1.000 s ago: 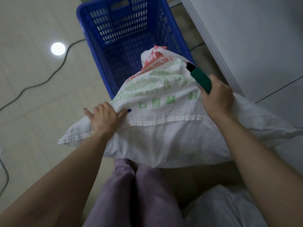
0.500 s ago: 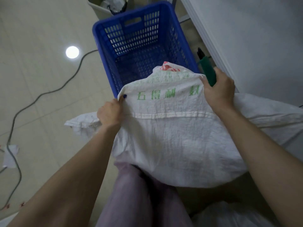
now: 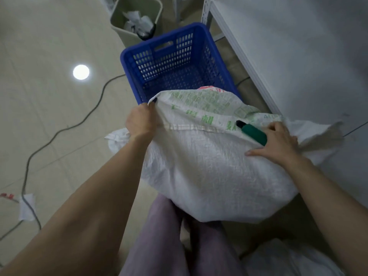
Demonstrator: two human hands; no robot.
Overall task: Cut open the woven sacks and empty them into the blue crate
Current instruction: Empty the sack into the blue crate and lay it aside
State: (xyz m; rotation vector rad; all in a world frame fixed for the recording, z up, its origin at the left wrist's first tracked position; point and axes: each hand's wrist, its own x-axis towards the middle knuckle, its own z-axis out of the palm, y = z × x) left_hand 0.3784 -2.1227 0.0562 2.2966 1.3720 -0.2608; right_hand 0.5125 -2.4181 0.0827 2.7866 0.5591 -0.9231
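Observation:
A white woven sack (image 3: 209, 168) with green and red print lies across my knees, its far end draped over the near rim of the blue crate (image 3: 175, 62). My left hand (image 3: 142, 121) grips the sack's left fold near the stitched seam and lifts it. My right hand (image 3: 276, 141) rests on the sack's right side, holding a green utility knife (image 3: 253, 132) whose black tip points left over the seam. The crate's visible floor holds nothing.
A beige waste bin (image 3: 135, 18) with crumpled paper stands behind the crate. A white shelf unit (image 3: 278, 46) runs along the right. A dark cable (image 3: 65, 128) snakes over the tiled floor at left, near paper scraps (image 3: 26, 206). Another white sack (image 3: 288, 259) lies at bottom right.
My left hand went from pressing flat on the sack to gripping and lifting its left fold. My right hand lowered the knife from upright to lying across the sack near the seam.

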